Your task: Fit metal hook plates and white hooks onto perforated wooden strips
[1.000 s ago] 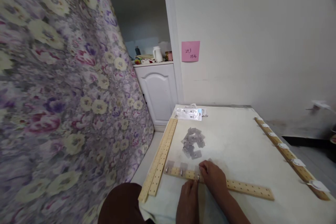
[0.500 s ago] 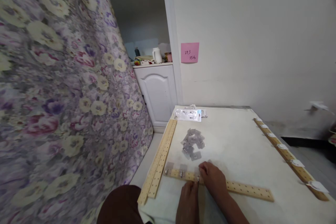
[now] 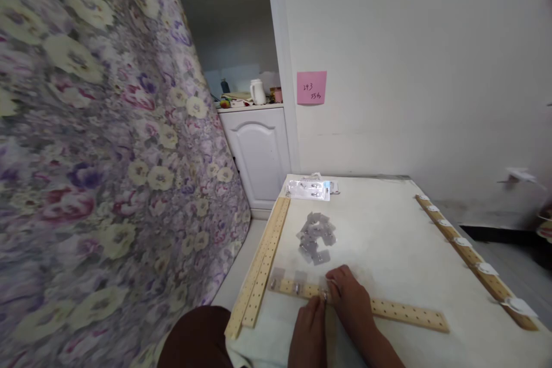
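Observation:
A perforated wooden strip (image 3: 409, 311) lies crosswise on the table in front of me. Along its left part sit clear square pads with metal hooks, one hook (image 3: 273, 283) at the end and another hook (image 3: 297, 286) beside it. A third clear hook (image 3: 325, 294) is on the strip between my hands. My left hand (image 3: 308, 325) is closed, its fingertips at the metal part of this hook from the near side. My right hand (image 3: 350, 298) pinches the edge of the same hook's clear pad from the right. The fingers partly cover the pad.
A pile of grey-clear hook pads (image 3: 317, 236) lies beyond the strip. Two more perforated strips (image 3: 261, 270) lie along the table's left edge. A strip with white pieces (image 3: 463, 244) runs along the right edge. Clear packaging (image 3: 308, 190) lies at the back.
Both hands stay at the third hook with only slight finger movement. The view shifts very slightly; the strips and the pile have not moved.

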A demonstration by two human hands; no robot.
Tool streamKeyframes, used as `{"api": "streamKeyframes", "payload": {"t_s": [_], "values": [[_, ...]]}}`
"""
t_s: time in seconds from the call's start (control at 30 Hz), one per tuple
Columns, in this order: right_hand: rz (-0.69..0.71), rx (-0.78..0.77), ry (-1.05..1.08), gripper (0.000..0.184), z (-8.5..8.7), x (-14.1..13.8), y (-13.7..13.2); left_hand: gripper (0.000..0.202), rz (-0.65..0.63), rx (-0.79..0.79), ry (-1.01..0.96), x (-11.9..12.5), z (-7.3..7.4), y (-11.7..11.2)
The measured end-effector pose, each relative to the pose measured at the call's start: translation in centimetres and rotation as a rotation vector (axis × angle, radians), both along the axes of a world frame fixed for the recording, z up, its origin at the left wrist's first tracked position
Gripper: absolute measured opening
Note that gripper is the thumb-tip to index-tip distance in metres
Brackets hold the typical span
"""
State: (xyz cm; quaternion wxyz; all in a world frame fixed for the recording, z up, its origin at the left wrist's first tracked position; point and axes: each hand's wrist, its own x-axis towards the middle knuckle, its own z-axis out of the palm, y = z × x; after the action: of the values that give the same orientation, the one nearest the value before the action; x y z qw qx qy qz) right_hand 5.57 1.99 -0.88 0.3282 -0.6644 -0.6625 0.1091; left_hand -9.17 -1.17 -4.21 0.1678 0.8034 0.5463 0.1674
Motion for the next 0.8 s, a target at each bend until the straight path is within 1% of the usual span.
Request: {"api": "streamKeyframes", "payload": {"t_s": [0.1, 0.2, 0.33, 0.53, 0.67, 0.8], "values": [[0.091, 0.051, 0.057, 0.024, 0.2, 0.1, -0.8, 0.051, -0.008, 0.049, 0.028, 0.0, -0.1, 0.0], [0.158, 0.072, 0.057, 0.027, 0.4, 0.2, -1.6, 0.05, -0.013, 0.076, 0.015, -0.1, -0.1, 0.1], [0.173, 0.096, 0.051, 0.028, 0.4, 0.3, -2.1, 0.05, 0.005, 0.078, -0.003, -0.1, -0.5, 0.3], [0.203, 0.093, 0.045, 0.029, 0.7, 0.3, -2.3, 0.047, 0.038, 0.074, -0.027, 0.0, -1.4, 0.6], [0.222, 0.104, 0.006, 0.032, 0.3, 0.5, -2.4, 0.048, 0.023, 0.089, -0.006, -0.1, -1.8, 0.7], [0.236, 0.109, -0.059, 0.033, -0.3, 0.8, -2.2, 0.047, -0.024, 0.164, -0.058, -0.7, -2.0, 0.8]]}}
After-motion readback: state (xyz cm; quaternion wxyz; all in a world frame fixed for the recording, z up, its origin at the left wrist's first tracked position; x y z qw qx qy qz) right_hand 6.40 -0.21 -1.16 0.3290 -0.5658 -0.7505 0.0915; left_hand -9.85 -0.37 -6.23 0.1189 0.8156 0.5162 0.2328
